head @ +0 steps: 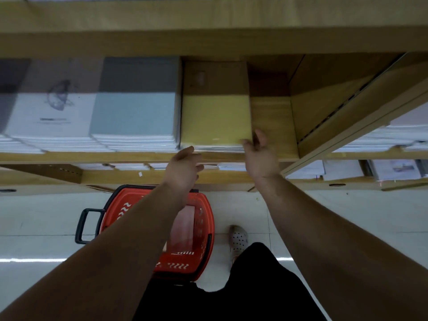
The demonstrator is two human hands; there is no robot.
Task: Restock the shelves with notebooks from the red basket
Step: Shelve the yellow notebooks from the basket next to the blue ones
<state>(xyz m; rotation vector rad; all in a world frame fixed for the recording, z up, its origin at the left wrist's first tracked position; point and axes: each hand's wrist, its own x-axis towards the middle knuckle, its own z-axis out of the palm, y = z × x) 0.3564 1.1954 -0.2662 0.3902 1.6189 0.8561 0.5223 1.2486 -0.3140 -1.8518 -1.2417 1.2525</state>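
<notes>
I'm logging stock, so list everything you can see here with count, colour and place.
yellow notebooks: one stack, yellow, on shelf, beside bare gap
blue notebooks: one stack, blue-grey, left of yellow notebooks
white notebooks: one stack, white, farther left
basket: one, red, floor
pink notebook: one, pink, in basket
shoe: one, pale, right of basket
left hand: one, open, by shelf edge
right hand: one, open, at yellow notebooks' corner
</notes>
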